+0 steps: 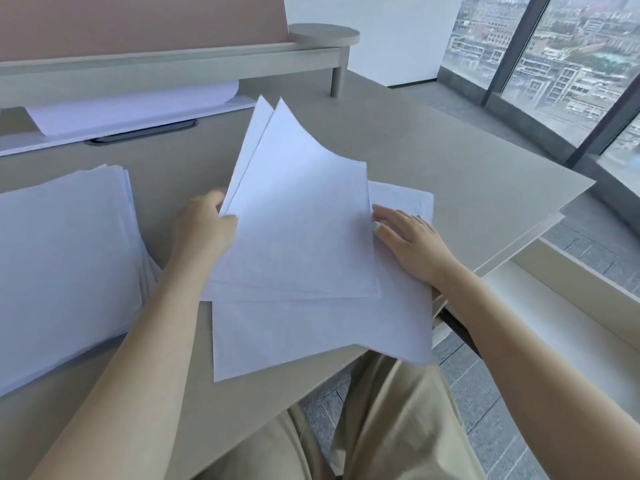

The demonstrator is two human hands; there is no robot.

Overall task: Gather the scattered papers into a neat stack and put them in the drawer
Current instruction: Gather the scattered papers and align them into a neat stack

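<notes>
There, sheets [131,109] in open drawer [121,133]

left hand [204,226] pinching, right hand [408,240] flat

Two hands [204,226] – paper stacks [65,254]; three

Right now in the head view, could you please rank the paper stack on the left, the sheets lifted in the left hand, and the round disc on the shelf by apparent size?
1. Paper stack, largest, though nearest the camera.
2. Lifted sheets.
3. Round disc, smallest, also farthest away.
</notes>
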